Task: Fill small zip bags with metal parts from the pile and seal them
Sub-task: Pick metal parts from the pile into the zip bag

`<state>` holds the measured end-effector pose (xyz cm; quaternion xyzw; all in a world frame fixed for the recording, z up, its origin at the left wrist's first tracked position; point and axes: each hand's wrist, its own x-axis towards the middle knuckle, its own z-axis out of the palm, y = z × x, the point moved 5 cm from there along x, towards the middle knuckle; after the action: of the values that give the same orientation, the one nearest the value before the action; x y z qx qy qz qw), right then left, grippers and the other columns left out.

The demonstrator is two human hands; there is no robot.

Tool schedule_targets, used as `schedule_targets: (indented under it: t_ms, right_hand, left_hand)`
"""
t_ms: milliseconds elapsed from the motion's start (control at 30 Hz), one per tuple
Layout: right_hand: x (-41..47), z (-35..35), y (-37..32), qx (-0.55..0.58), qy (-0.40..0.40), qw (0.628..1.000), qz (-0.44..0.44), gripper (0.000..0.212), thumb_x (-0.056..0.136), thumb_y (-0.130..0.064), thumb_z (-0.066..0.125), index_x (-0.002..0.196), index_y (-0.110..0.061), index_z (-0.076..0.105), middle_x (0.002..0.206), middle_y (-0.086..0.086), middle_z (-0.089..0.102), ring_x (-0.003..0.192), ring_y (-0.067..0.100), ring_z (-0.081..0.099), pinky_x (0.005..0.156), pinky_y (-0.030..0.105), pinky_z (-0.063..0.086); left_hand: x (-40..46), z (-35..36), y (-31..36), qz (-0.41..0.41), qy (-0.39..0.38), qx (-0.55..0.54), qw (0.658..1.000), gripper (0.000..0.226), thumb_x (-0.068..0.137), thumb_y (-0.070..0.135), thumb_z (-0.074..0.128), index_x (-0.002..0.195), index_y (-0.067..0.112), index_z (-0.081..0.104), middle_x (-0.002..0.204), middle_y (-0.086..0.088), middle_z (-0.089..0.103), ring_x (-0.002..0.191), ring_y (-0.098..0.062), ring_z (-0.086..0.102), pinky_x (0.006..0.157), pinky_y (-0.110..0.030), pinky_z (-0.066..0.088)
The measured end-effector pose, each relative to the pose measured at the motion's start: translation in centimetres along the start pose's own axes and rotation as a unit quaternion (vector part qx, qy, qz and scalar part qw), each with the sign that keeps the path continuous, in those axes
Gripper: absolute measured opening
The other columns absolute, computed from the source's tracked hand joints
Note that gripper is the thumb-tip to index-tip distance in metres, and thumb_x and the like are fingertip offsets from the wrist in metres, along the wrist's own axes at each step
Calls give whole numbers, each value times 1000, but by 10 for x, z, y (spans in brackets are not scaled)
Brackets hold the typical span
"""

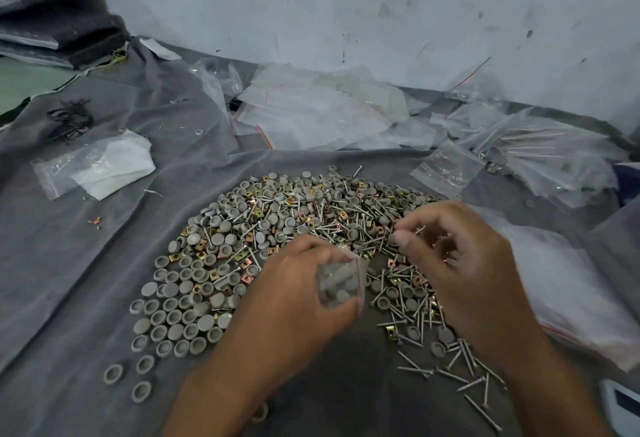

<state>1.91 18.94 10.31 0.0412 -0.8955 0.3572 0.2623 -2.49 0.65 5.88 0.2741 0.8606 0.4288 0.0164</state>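
Note:
A wide pile of parts (263, 228) lies on the grey cloth: grey round caps, long screws and small brass-coloured square clips. My left hand (294, 284) grips a small clear zip bag (341, 282) with a red seal line, and several grey caps sit inside it. My right hand (460, 256) hovers over the right side of the pile. Its thumb and fingers pinch a few screws (414, 230) just above and to the right of the bag's mouth.
Empty zip bags (311, 114) lie heaped at the back near the wall. Filled bags with long screws (540, 152) are stacked at the right. A white cloth and one bag (104, 166) lie at the left. Loose screws (460, 367) are scattered near my right wrist.

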Motion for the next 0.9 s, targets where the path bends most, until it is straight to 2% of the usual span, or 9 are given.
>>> schedule_targets:
  t_ms: [67, 100, 167, 200, 267, 367, 433, 700, 900]
  right_hand:
    - [0, -9, 18, -19, -8, 998, 64, 8, 95, -41, 63, 89, -35, 64, 88, -20, 64, 81, 3, 61, 66, 19, 44]
    - [-2, -8, 30, -40, -59, 991, 112, 10, 94, -43, 62, 87, -36, 63, 87, -21, 64, 80, 0, 60, 66, 22, 45]
    - [-15, 3, 53, -112, -236, 945, 199, 10, 91, -44, 67, 86, -37, 63, 86, -19, 65, 79, -3, 60, 67, 23, 49]
    - [-25, 10, 60, -148, -317, 911, 219, 10, 89, -42, 71, 87, -37, 63, 88, -18, 65, 78, -3, 61, 68, 20, 50]
    - [-36, 20, 66, -171, -397, 871, 234, 18, 84, -38, 80, 90, -37, 63, 92, -17, 66, 79, 0, 64, 71, 22, 54]
    - [-35, 31, 63, -221, -408, 861, 208, 27, 79, -37, 84, 96, -40, 63, 95, -19, 61, 86, 4, 64, 79, 33, 57]
    - [-33, 35, 60, -245, -402, 862, 189, 29, 79, -39, 83, 102, -39, 65, 96, -19, 59, 90, 4, 61, 83, 36, 56]
    - [-38, 39, 49, -274, -386, 859, 195, 8, 91, -30, 68, 97, -31, 63, 100, -10, 62, 92, 13, 62, 82, 37, 55]
    - [-46, 47, 33, -374, -317, 855, 171, 20, 92, -32, 56, 111, -27, 58, 117, -3, 56, 113, 24, 56, 80, 35, 44]
  left_hand:
    - [0, -3, 2, 5, 20, 9, 1000, 27, 74, 45, 74, 99, 41, 65, 104, 27, 53, 94, 7, 55, 75, -14, 50]
    - [1, -6, 5, 11, 41, 10, 999, 32, 74, 45, 75, 104, 40, 66, 104, 26, 54, 98, 8, 54, 74, -9, 48]
    - [1, -17, 10, 34, 96, -13, 995, 39, 73, 45, 79, 109, 32, 68, 107, 26, 56, 104, 11, 53, 75, -4, 46]
    - [0, -23, 11, 45, 117, -31, 992, 41, 73, 45, 78, 110, 29, 69, 110, 25, 57, 107, 9, 54, 79, -8, 49]
    - [-1, -31, 12, 57, 130, -46, 989, 42, 72, 49, 73, 111, 33, 67, 115, 25, 57, 111, 3, 56, 85, -21, 53]
    - [0, -23, 8, 40, 79, 7, 996, 42, 74, 51, 71, 114, 44, 60, 112, 31, 53, 106, 13, 50, 81, -10, 48]
    - [0, -11, 6, 32, 52, 52, 997, 44, 74, 48, 71, 116, 39, 63, 108, 31, 49, 104, 14, 48, 81, -3, 41]
    - [0, 7, 4, 42, 29, 58, 997, 41, 76, 48, 73, 116, 40, 64, 111, 32, 47, 101, 12, 51, 77, -12, 50]
    - [1, 8, 4, 39, 31, 52, 997, 41, 77, 46, 75, 116, 41, 64, 112, 31, 48, 99, 11, 53, 78, -23, 55]
